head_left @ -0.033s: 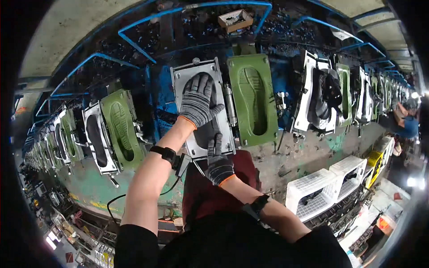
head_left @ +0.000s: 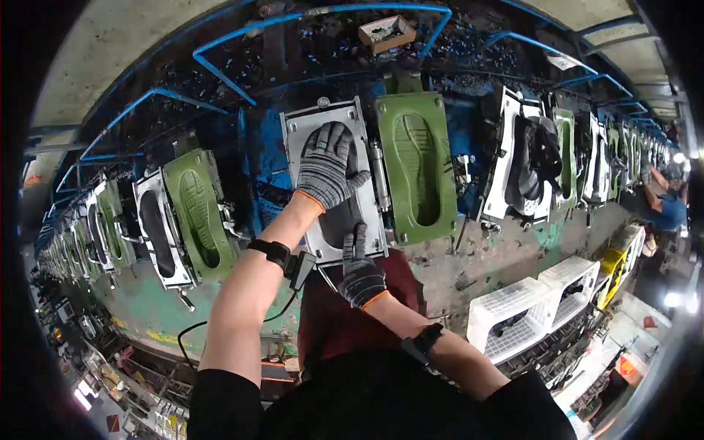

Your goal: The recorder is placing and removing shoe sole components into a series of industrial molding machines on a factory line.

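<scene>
In front of me, a silver shoe-sole mould plate [head_left: 295,126] holds a dark, sole-shaped area [head_left: 336,224]. My left hand [head_left: 330,170], in a grey striped knit glove with an orange cuff, lies flat over its upper part, fingers stretched out and thumb apart. Lower down, my right hand [head_left: 361,273], in a similar glove, is at the plate's near edge with two fingers pointing up over the dark area. Its other fingers are hard to make out. Immediately to the right stands the green mould half [head_left: 416,158], with a patterned, sole-shaped hollow.
More moulds line the bench: a green one [head_left: 196,213] and a silver one [head_left: 158,235] at left, a silver one with black pieces [head_left: 506,165] at right. White crates [head_left: 506,312] stand at lower right. Blue rails [head_left: 323,12] and a small box [head_left: 387,34] are behind. Another person [head_left: 669,205] is far right.
The view has shifted very slightly. Both hands keep nearly the same place on the silver mould plate.
</scene>
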A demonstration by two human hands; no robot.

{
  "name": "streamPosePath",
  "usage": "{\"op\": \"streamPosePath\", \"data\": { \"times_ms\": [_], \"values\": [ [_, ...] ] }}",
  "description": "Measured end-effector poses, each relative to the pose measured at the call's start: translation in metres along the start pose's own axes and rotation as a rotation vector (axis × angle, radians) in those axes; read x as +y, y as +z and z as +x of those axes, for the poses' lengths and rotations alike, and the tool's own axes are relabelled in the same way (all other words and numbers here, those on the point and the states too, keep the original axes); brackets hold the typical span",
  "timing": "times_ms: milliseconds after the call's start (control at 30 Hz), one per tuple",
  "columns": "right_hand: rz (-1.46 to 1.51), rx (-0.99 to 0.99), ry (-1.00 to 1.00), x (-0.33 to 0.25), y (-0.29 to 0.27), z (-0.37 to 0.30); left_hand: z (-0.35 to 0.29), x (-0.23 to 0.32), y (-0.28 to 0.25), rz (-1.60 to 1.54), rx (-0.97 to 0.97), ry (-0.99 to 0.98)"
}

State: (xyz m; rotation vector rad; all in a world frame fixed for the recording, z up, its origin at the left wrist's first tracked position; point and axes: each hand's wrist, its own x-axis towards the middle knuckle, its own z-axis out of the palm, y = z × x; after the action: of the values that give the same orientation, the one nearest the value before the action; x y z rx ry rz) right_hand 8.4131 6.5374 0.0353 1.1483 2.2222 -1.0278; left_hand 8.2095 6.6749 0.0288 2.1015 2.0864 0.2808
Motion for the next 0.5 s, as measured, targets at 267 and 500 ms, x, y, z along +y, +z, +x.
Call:
{"op": "streamPosePath", "data": {
  "times_ms": [267, 500],
  "values": [
    [-0.070, 0.046, -0.062, 0.013, 0.002, -0.004, 0.007, -0.008, 0.015, -0.093, 0.121, 0.000],
    [0.105, 0.019, -0.052, 0.003, -0.025, -0.004, 0.008, -0.014, 0.008, -0.127, 0.158, -0.170]
  ]
}}
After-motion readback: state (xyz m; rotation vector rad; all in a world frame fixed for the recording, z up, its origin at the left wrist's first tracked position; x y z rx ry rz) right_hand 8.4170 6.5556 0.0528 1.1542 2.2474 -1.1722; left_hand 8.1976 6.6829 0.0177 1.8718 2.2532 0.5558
